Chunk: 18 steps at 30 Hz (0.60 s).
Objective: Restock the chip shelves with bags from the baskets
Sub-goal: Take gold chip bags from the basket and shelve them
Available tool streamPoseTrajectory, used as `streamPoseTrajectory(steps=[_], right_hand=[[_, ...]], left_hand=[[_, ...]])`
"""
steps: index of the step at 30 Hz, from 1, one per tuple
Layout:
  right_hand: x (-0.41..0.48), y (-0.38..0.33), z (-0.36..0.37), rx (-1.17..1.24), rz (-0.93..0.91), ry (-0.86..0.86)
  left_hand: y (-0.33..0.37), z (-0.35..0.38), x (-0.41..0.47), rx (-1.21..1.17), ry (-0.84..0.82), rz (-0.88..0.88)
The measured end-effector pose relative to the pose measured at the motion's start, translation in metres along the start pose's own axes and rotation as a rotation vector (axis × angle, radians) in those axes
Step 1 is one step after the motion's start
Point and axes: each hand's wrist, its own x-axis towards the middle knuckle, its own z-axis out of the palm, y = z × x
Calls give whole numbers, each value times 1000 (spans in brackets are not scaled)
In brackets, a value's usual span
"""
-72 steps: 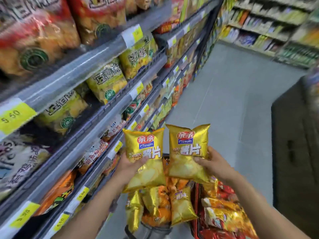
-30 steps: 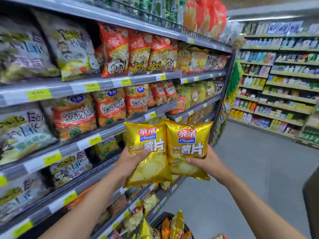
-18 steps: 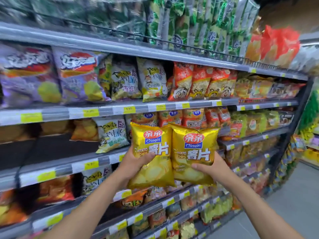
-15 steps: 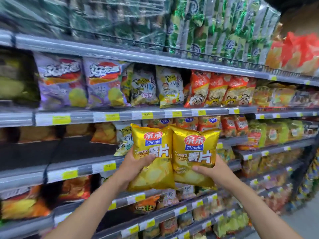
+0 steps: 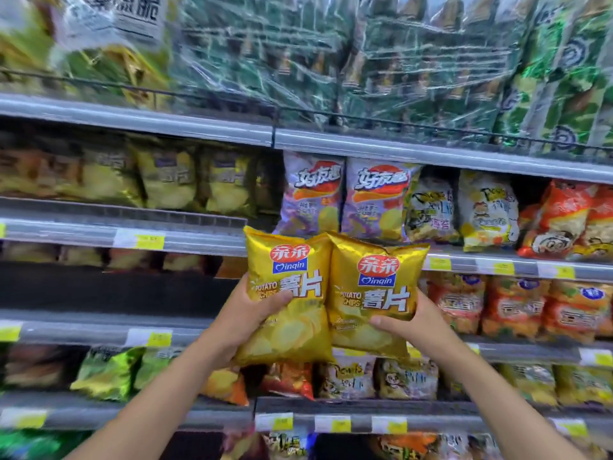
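As the person faces the chip shelves, the tiers fill the whole view from edge to edge. Up top sit big green packs wrapped in clear plastic, behind a thin wire guard. One tier down, a blurred row of gold bags stands on the left, with two purple bags just beside it on the right. Under that gold row, the left stretch of the next tier shows as a dark gap. Two gold potato chip bags are held up in front of the middle tiers, upright and side by side, their inner edges overlapping a little. The left hand grips the left bag low down, thumb curled across its front. The right hand grips the right bag from its lower right, thumb laid over the front near the bottom. Small yellow price tags dot the shelf rails
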Motion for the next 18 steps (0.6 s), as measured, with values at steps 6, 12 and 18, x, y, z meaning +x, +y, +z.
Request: streamPoseTrajectory(steps=[6,12,18], right_hand=[[33,-53,84,-1,-49,-17],[62,-108,158,-32,-117,-2],[74,-160,181,40,-180,45]], left_hand=[[28,-101,3,17,36,39],[55,-194,15,24,60,45],[71,-262,22,-20,82,75]])
